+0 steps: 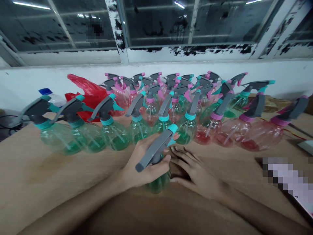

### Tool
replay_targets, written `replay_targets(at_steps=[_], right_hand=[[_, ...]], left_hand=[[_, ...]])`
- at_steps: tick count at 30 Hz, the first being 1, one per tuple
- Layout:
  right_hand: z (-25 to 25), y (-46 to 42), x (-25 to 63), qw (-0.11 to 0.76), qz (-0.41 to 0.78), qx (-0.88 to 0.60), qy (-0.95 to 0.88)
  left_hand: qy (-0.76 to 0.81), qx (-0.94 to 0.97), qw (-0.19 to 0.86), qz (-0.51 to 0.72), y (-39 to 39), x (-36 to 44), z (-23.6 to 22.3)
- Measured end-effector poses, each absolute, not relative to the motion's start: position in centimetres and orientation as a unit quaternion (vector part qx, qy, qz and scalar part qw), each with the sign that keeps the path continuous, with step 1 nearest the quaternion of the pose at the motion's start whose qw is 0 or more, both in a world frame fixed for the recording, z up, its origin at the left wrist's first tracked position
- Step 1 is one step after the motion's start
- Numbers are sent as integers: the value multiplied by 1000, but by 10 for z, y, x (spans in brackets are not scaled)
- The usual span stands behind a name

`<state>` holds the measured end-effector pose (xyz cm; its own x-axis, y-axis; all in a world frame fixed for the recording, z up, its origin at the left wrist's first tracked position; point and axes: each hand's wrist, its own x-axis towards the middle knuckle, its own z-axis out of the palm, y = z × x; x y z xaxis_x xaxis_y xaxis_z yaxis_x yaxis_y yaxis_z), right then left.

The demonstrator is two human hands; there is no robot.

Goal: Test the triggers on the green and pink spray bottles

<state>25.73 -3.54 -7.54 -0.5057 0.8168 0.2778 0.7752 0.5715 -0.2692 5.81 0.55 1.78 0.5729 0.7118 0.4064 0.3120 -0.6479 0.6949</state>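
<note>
A green spray bottle (158, 182) with a grey and turquoise spray head is close in front of me. My left hand (144, 160) wraps round its neck, just under the spray head, and hides the collar. To the right of this bottle, my right hand (195, 171) has its fingers stretched forward and apart, low over the table. Whether its fingertips touch the bottle I cannot tell. Just beyond both hands runs a row of spray bottles, among them a green one (186, 133) and a pink one (206, 132).
Several more spray bottles crowd behind the front row on the wooden table (61, 182). A red plastic bag (85, 88) and a blue-capped bottle (52, 96) are at the back left. A blurred-out flat object (290, 182) lies at right. Behind is a white wall (80, 70) under windows.
</note>
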Motion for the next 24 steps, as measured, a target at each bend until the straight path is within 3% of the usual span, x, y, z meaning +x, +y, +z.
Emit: replay_targets(at_steps=[12,19,24], right_hand=[[-76,-37,256,194,46,-467,-861],[-75,-36,257,185,51,-458,-868],[-64,-37,257,145,66,-468,-869]], left_hand=[[417,820,191,343,0,57,8],[397,802,354,273,-13,38,14],[433,783,335,295,-26,5,25]])
